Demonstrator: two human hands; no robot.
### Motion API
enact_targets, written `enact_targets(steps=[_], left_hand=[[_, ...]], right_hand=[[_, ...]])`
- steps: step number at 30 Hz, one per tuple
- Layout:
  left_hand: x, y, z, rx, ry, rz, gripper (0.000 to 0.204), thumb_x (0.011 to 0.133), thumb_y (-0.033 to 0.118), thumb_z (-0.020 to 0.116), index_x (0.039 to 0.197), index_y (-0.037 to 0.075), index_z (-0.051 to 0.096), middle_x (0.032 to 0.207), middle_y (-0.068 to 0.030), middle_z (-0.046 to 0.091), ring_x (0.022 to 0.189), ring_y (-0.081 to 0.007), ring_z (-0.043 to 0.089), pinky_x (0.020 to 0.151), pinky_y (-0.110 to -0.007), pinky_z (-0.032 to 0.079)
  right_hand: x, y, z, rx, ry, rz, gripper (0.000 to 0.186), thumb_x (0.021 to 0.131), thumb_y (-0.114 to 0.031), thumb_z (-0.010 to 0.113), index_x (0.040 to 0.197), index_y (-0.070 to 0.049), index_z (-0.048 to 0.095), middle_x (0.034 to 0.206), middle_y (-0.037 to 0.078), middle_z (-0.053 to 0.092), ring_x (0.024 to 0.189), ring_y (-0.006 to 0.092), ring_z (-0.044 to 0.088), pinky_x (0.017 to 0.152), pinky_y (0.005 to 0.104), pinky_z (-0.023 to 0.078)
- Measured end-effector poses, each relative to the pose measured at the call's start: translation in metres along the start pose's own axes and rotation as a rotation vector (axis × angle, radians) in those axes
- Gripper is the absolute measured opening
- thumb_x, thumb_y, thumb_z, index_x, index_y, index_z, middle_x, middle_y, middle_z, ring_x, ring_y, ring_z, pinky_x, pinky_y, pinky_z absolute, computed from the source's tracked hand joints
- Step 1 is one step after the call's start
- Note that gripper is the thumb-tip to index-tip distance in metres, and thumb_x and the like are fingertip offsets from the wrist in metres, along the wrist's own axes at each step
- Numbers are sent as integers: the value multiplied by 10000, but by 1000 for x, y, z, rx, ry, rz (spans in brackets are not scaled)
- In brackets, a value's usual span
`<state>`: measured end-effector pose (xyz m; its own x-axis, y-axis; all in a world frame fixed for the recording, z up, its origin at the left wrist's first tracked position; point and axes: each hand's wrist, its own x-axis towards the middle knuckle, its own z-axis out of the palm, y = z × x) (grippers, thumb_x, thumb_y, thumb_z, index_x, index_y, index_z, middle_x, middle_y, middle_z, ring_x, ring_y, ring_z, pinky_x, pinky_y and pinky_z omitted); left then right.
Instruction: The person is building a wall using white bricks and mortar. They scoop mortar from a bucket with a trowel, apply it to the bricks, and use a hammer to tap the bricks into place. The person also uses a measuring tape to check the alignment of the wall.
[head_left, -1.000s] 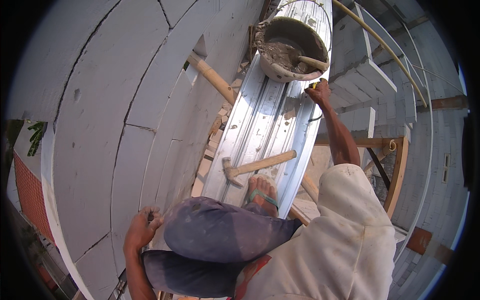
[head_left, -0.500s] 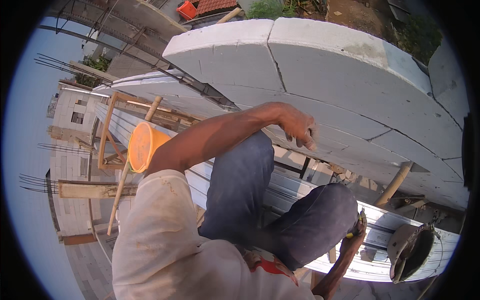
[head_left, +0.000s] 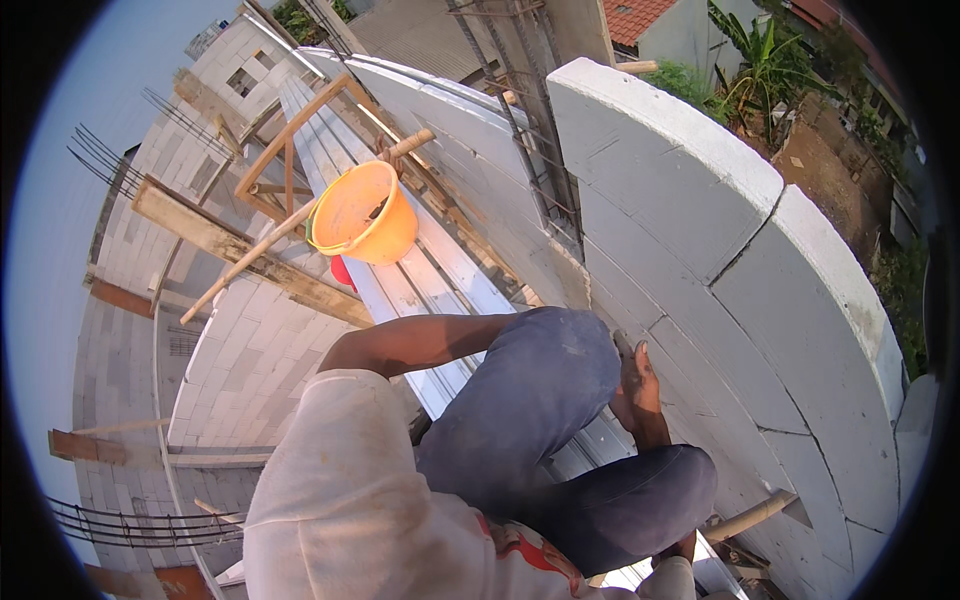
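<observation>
I squat on a ribbed metal plank beside a curved wall of white blocks. My left arm reaches across from the shoulder and passes behind my raised knee, which hides my left hand. My right hand shows between my knees, close against the face of the wall with its fingers pointing up. A small dark shape sits at the fingertips; whether the hand grips anything is unclear.
An orange bucket stands further along the plank, with a red object under it. A wooden frame and beams lie to the left. Rebar rises beside the wall. A wooden pole sticks out of the wall low down.
The view has swung round: the mortar bucket is out of sight and the orange bucket is nearer the centre. My left hand, earlier on top of the wall, is now behind my knee.
</observation>
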<state>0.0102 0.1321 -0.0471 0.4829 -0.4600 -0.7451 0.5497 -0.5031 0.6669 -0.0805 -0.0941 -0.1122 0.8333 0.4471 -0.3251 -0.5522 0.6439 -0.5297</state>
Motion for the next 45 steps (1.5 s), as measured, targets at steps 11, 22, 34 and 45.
enact_targets(steps=[11,22,34,45], left_hand=[[-135,-57,-197,-190,940,332,706,974,272,725,1602,168,420,1227,-76,661,934,-176,680,709,-344,642],[-187,-192,-492,130,1044,-319,406,993,426,663,1255,117,659,1019,-86,692,851,-210,651,877,-511,506],[-162,-2,-227,552,648,215,418,1004,333,674,1308,47,642,1129,-146,698,981,-249,681,951,-465,512],[-134,171,-53,616,112,724,402,1018,207,676,1339,-30,633,1245,-220,699,1118,-292,708,1047,-418,510]], right_hand=[[-71,30,-107,-214,156,64,798,1039,-619,539,1553,-23,408,1504,172,529,1300,328,573,1025,528,499],[-194,59,-58,-220,962,-306,598,1050,-427,605,1472,-12,520,1236,137,699,1068,276,685,939,427,563],[-418,100,-90,627,1572,-1479,1037,1041,-483,612,1626,87,-27,1596,331,316,1440,433,470,1202,529,434],[-463,65,-134,1070,1373,-2029,723,1034,-513,574,1571,-89,339,1545,191,356,1470,388,403,1198,587,400]])
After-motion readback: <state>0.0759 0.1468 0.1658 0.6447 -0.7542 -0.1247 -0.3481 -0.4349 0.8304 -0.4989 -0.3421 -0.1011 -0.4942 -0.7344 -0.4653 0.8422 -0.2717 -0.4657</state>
